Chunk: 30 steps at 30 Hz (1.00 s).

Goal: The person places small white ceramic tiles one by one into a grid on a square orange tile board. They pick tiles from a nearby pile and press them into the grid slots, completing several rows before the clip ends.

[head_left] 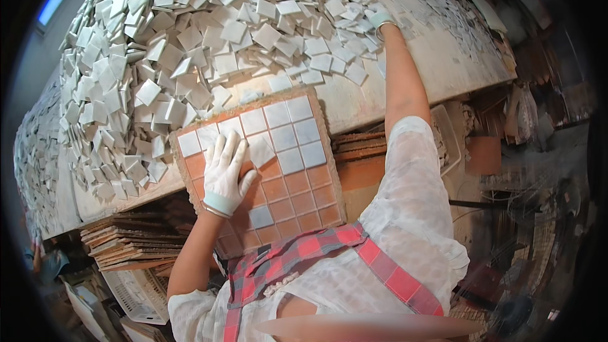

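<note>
Gridded board (297, 183) right in front of me, overlapping the worktop (453, 66); my left hand (224, 168) lies on it, fingers extended, thumb apart. My right hand's (378, 16) out at the tile heap (229, 31), grip too unclear to tell. That heap crowds the board's far edge; stacked boards (130, 240) and a white crate (135, 297) lower left.

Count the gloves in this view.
2. One is on your left hand, over the gridded board; the other is on your right hand, at the loose tiles. Others may be hidden.
</note>
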{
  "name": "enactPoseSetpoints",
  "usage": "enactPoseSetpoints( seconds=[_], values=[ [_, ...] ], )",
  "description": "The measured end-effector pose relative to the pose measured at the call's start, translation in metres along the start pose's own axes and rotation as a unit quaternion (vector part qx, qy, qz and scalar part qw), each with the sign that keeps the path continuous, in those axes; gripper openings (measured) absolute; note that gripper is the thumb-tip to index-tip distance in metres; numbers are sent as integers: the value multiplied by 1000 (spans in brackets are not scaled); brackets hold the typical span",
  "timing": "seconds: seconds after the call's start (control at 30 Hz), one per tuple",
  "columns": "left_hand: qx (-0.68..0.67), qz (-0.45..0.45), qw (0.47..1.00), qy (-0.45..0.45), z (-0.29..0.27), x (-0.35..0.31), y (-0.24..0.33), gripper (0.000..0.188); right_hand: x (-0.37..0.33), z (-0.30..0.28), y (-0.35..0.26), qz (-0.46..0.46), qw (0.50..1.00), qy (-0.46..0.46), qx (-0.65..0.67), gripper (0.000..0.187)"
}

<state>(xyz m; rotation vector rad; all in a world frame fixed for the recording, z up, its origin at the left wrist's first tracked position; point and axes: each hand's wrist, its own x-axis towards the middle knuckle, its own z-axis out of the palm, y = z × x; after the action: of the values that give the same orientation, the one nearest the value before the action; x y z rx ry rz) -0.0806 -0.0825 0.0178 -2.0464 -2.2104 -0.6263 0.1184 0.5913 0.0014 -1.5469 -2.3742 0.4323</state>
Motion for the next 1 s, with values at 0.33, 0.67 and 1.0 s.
enactPoseSetpoints(
  seconds=[0.33, 0.67, 1.0],
  values=[
    [-27, -17, 999, -31, -6, 4, -1, 73, 23, 32, -43, 167, 974, 146, 56, 95],
    [-14, -23, 999, -30, -1, 2, 2, 74, -36, 28, 9, -111, 992, 52, 42, 50],
    [8, -6, 1000, -10, 2, 1, 4, 72, -258, 33, -63, -264, 956, 114, 62, 48]
  ],
)
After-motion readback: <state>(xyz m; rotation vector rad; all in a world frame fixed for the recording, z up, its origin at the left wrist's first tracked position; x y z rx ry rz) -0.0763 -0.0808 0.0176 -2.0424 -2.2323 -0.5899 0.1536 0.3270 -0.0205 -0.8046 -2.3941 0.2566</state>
